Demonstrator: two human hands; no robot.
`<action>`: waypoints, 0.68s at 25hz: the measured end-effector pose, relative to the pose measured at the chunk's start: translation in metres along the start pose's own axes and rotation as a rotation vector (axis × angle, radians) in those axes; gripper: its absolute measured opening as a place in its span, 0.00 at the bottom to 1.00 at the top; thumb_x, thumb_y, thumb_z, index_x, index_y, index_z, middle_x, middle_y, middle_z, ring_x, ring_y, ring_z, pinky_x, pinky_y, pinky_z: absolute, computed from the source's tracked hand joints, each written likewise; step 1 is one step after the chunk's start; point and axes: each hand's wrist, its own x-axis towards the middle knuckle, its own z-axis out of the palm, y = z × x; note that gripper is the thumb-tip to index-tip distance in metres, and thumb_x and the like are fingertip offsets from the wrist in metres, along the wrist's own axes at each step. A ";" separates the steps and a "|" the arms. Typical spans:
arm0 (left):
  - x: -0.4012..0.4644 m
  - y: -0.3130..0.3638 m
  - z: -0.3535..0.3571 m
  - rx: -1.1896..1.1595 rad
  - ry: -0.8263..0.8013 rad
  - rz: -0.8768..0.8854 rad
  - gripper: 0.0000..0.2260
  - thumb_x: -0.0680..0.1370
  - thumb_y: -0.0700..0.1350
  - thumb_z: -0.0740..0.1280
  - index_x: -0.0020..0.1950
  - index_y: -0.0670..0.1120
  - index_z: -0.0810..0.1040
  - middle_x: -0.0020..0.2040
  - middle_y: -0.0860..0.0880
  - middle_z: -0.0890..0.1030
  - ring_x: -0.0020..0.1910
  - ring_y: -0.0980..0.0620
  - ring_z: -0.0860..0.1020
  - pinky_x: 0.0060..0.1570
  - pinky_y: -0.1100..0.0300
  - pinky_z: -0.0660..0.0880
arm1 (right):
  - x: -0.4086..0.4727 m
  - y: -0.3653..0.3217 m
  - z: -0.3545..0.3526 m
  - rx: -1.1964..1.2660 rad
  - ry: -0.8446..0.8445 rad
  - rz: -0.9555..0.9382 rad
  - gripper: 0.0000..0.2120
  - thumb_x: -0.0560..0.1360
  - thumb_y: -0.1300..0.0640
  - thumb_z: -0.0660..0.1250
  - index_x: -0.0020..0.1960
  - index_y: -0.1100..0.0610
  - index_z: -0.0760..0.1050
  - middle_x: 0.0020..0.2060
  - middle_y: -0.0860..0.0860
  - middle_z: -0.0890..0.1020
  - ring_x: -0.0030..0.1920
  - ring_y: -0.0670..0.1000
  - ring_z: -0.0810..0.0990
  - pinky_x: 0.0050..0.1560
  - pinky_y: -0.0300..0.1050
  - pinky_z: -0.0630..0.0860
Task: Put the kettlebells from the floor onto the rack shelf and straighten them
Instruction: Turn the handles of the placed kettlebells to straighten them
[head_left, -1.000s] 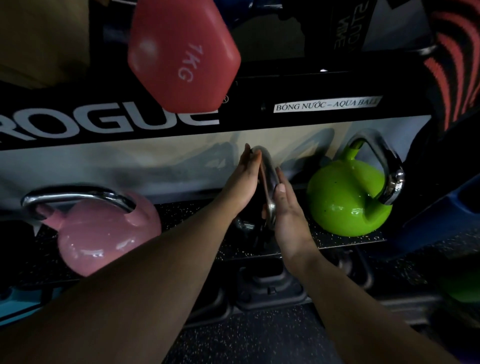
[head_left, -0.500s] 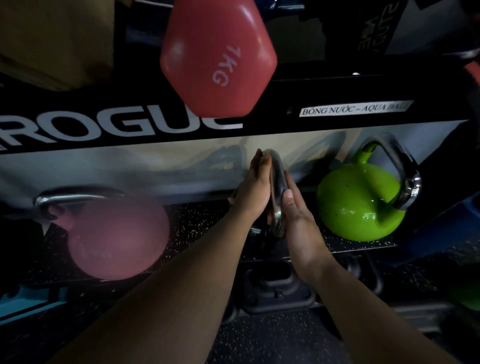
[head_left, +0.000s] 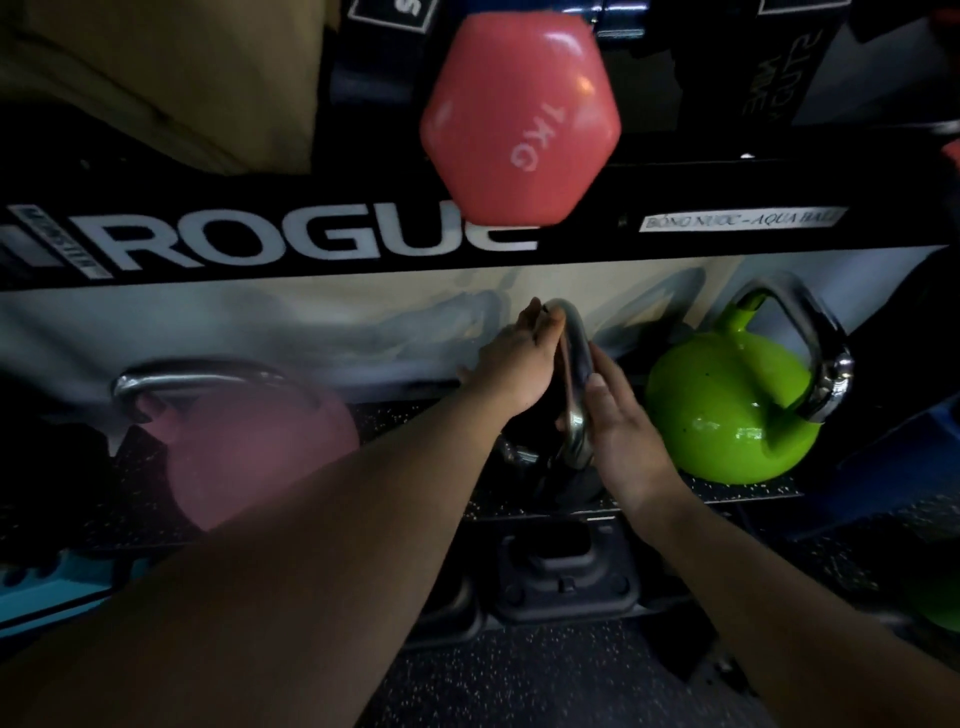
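Observation:
A black kettlebell (head_left: 569, 486) with a chrome handle (head_left: 577, 358) stands on the speckled rack shelf (head_left: 426, 415), between a pink kettlebell (head_left: 254, 457) on the left and a green kettlebell (head_left: 727, 405) on the right. My left hand (head_left: 514, 364) presses flat against the left side of the chrome handle, fingers reaching over its top. From the right, my right hand (head_left: 621, 431) holds the same handle. The black body is mostly hidden behind my hands and in shadow.
A black beam marked ROGUE (head_left: 311, 239) runs just above the shelf. A red 1 kg dumbbell end (head_left: 519, 119) sticks out over it. Black cast weights (head_left: 563, 571) sit on the floor below the shelf. Something green (head_left: 935, 597) lies at the lower right.
The view has shifted, so everything sits further right and lower in frame. Both hands stay on the chrome handle; the left fingers have curled a little more over its top.

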 end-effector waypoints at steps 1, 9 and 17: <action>-0.002 0.000 -0.011 0.213 0.025 0.036 0.26 0.81 0.63 0.45 0.78 0.56 0.55 0.78 0.47 0.62 0.75 0.39 0.60 0.72 0.33 0.46 | 0.003 -0.006 -0.002 -0.133 0.053 -0.040 0.21 0.82 0.54 0.55 0.75 0.46 0.63 0.70 0.51 0.72 0.68 0.51 0.70 0.71 0.50 0.63; -0.054 -0.080 -0.127 0.605 0.479 0.061 0.22 0.82 0.56 0.51 0.71 0.48 0.70 0.73 0.45 0.70 0.75 0.43 0.61 0.72 0.35 0.39 | 0.009 -0.073 0.099 -0.720 -0.074 -0.330 0.26 0.81 0.48 0.57 0.77 0.47 0.55 0.76 0.56 0.61 0.75 0.54 0.53 0.73 0.50 0.51; -0.128 -0.186 -0.222 0.091 0.629 -0.469 0.37 0.76 0.69 0.53 0.79 0.50 0.52 0.80 0.41 0.51 0.76 0.34 0.51 0.69 0.30 0.52 | -0.004 -0.080 0.256 -0.632 -0.298 -0.261 0.26 0.79 0.40 0.56 0.75 0.45 0.61 0.70 0.56 0.69 0.71 0.57 0.65 0.70 0.54 0.63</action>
